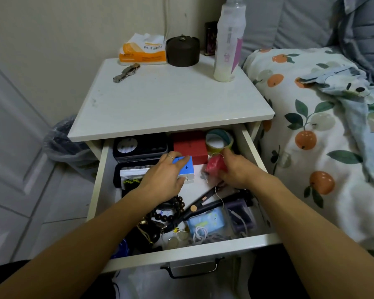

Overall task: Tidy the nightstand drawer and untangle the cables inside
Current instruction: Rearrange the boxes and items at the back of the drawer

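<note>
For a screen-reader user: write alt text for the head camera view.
Two bare hands reach into an open white nightstand drawer: the left hand grips a blue cube, the right hand holds a pink object. Nearer the front lie dark beads, a white cable and other clutter.
</note>
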A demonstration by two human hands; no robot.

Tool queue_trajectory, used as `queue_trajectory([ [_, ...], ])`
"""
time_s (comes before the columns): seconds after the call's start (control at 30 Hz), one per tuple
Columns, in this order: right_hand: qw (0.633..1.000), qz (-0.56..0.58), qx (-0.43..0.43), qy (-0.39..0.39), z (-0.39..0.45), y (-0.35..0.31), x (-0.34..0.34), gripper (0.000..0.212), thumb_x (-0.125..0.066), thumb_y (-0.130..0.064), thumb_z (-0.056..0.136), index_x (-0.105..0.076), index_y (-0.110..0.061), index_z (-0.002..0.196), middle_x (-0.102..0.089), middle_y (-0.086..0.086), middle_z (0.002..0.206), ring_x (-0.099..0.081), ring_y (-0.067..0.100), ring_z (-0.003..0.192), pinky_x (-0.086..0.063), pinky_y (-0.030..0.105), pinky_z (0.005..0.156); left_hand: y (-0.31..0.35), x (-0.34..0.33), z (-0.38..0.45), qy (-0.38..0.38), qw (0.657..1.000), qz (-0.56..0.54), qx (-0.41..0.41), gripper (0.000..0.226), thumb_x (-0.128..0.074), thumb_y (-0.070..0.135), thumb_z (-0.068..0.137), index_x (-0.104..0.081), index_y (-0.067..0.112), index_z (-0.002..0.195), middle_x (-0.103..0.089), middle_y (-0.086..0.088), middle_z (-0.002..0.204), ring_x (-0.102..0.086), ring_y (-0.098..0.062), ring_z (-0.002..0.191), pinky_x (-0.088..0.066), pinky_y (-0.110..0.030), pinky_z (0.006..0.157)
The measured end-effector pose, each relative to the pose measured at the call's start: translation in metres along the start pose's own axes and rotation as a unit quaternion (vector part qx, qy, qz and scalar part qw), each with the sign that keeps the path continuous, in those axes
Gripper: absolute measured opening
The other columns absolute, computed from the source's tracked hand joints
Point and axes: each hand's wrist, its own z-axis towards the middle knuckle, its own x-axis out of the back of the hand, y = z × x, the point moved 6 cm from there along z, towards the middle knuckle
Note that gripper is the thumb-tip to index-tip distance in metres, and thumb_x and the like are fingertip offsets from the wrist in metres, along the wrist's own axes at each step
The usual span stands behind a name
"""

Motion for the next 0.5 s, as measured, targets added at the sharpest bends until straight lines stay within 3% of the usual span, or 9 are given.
queue_trajectory([
  [0.1,0.999,-0.02,-0.011,-0.034,-0.002,0.003,0.0,0.054,-0.064,-0.037,0.09,-0.039,-0.011,0.131,-0.06,0.01,0.115,-0.051,0.02,0.092,-0.036,0.026,0.076,0.0,0.0,0.0,0.003,1.0,-0.002,-0.008,0.064,-0.053,0.03,0.097,-0.025,0.024,0.154,-0.028,0.001,0.151,-0.023,-0.018,0.139,-0.05,-0.038,0.093],
  [0.23,0.995,-0.039,-0.029,-0.083,-0.004,0.005,-0.004,0.043,-0.065,-0.057,0.08,-0.053,-0.026,0.107,-0.056,-0.005,0.099,-0.055,0.017,0.09,-0.039,0.028,0.07,-0.001,0.001,-0.002,0.0,1.0,-0.004,-0.01,0.064,-0.053,0.03,0.097,-0.024,0.024,0.155,-0.028,0.002,0.151,-0.024,-0.017,0.139,-0.05,-0.038,0.093],
  [0.37,0.991,0.012,-0.033,-0.133,-0.006,-0.001,-0.005,0.056,-0.058,-0.063,0.054,-0.058,-0.033,0.101,-0.063,-0.006,0.1,-0.062,0.014,0.091,-0.05,0.03,0.078,-0.003,0.002,-0.001,-0.003,1.0,-0.012,-0.014,0.065,-0.054,0.031,0.097,-0.024,0.027,0.154,-0.028,0.004,0.15,-0.024,-0.015,0.139,-0.051,-0.035,0.09],
  [0.43,0.993,0.045,-0.025,-0.11,-0.005,-0.001,0.004,0.054,-0.059,-0.06,0.056,-0.066,-0.028,0.099,-0.068,-0.003,0.096,-0.066,0.017,0.089,-0.054,0.034,0.084,-0.004,0.002,0.0,-0.005,1.0,-0.02,-0.014,0.064,-0.055,0.03,0.097,-0.025,0.027,0.154,-0.029,0.005,0.15,-0.024,-0.015,0.14,-0.051,-0.036,0.092],
  [0.5,0.998,0.042,-0.013,-0.047,-0.002,0.002,0.019,0.051,-0.064,-0.054,0.068,-0.066,-0.026,0.111,-0.069,-0.003,0.095,-0.066,0.016,0.089,-0.053,0.035,0.086,-0.004,0.002,0.0,-0.009,1.0,-0.023,-0.014,0.064,-0.055,0.03,0.097,-0.025,0.027,0.154,-0.029,0.005,0.15,-0.024,-0.014,0.14,-0.05,-0.037,0.094],
])
